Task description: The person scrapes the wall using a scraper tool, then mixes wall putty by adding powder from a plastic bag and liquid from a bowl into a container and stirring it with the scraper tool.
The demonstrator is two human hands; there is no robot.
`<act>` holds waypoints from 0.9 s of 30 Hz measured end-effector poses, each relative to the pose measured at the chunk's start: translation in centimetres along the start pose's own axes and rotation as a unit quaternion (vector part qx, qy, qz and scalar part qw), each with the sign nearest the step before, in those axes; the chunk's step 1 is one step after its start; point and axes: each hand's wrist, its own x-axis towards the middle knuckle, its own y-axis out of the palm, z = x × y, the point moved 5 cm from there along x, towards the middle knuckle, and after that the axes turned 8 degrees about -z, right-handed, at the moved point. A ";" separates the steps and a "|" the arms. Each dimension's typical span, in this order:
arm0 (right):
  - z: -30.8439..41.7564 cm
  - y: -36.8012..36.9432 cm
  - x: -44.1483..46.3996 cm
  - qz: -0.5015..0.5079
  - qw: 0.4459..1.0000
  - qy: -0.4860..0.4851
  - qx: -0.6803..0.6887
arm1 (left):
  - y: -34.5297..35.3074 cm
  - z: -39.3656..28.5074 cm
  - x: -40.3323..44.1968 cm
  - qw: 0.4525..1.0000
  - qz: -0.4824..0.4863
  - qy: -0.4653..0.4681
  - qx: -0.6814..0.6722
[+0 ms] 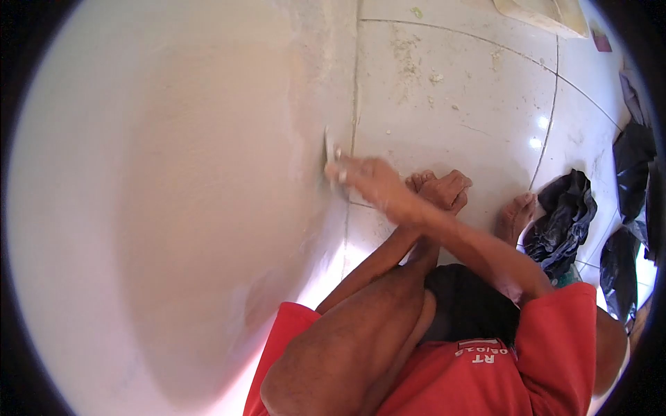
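Note:
My right hand (pixel 361 177), smeared by motion, is closed on a flat, pale scraper (pixel 329 147). Seen nearly edge-on, the scraper is against the lower part of the plastered wall (pixel 215 166), close to where it meets the floor. The wall's surface is whitish with a broad, beige patch. My left forearm (pixel 371 267) passes behind my raised knee and runs under my right forearm. Around my bare foot (pixel 444 188) I cannot separate my left hand from the foot, so its fingers cannot be made out.
Pale floor tiles (pixel 479 104) carry crumbs and dusty smears (pixel 409 62) near the wall. A cream container (pixel 548 15) stands at the top right. Crumpled black plastic (pixel 565 218) lies beside my other foot (pixel 517 216), with more black bags (pixel 631 173) along the right edge.

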 end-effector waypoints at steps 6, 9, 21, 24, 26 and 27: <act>-2.5 -0.7 -1.8 -0.002 0.994 -0.090 -0.055 | 2.3 1.3 -1.0 0.996 -0.016 -0.030 -0.087; -1.1 -2.7 2.1 -0.066 0.994 0.018 0.084 | 2.2 1.2 -1.0 0.995 -0.025 -0.032 -0.088; -2.5 2.7 -5.6 0.027 0.933 -0.253 -0.255 | 0.2 0.2 -0.4 0.993 -0.074 0.019 -0.093; -4.0 0.9 -5.5 0.036 0.949 -0.203 -0.240 | 1.2 0.6 -0.3 0.986 -0.102 0.032 -0.125; -4.0 -0.2 -4.1 -0.001 0.985 -0.108 -0.133 | 1.7 0.7 -0.5 0.983 -0.118 0.036 -0.137; -3.5 -0.7 -2.8 -0.039 0.986 -0.117 -0.109 | 1.7 0.7 -0.4 0.984 -0.116 0.033 -0.129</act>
